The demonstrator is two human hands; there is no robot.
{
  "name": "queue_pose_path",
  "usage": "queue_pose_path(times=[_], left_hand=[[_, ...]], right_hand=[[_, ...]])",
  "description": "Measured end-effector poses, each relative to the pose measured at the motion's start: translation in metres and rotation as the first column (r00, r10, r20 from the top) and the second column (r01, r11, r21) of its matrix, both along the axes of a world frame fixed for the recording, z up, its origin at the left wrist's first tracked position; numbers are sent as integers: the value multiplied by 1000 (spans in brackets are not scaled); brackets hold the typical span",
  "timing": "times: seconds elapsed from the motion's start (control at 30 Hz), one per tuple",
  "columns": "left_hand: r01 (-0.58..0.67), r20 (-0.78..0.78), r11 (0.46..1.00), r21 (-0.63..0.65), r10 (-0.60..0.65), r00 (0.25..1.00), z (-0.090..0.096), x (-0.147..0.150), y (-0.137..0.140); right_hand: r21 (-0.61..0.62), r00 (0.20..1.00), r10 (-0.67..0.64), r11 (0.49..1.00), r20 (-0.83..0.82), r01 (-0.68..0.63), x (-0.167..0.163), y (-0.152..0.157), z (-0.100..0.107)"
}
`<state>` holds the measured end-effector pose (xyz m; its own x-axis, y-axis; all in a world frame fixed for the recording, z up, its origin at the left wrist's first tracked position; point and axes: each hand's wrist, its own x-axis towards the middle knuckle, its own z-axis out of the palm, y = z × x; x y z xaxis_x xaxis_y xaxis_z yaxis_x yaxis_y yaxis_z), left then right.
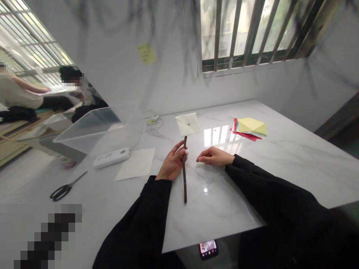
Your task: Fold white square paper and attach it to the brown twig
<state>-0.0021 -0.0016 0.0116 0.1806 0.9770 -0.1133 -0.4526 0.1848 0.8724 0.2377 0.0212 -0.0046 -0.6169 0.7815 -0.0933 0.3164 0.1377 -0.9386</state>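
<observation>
Gripping a brown stick (184,179), the left hand (174,162) has its thumb and fingers closed on the upper part, just below the white paper (183,129) at the top end. The stick is over the table (294,160), with its paper end toward the far edge and its bare end toward the near edge. A small round pin (189,124) shows at the paper's middle; how firmly it holds cannot be told. The stick looks light and fairly stiff, probably not slippery, so its bare length seems the safest hold. The paper is likely thin, quick to crease or to tear around the pin, and best touched lightly by its edges. The right hand (215,156) is near the stick but apart from it, fingers curled together; whether they pinch anything, I cannot tell.
</observation>
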Motion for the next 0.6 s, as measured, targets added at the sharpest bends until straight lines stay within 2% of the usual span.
queue_pose_path(times=[0.17, 0.33, 0.43, 0.6], left_hand=[[88, -10, 995, 56, -87, 996, -1, 10, -2], [150, -71, 987, 50, -146, 987, -1, 14, -4], [117, -51, 992, 40, -115, 992, -2, 10, -1], [-5, 45, 1000, 20, 4, 999, -3, 5, 5]], right_hand=[[-16, 988, 128, 991, -87, -130, -27, -24, 1], [-42, 975, 106, 992, -194, -116, -37, -32, 0], [-136, 980, 106, 982, -170, -130, -30, -28, 3], [-243, 938, 335, 906, -89, -346, -19, -27, 11]])
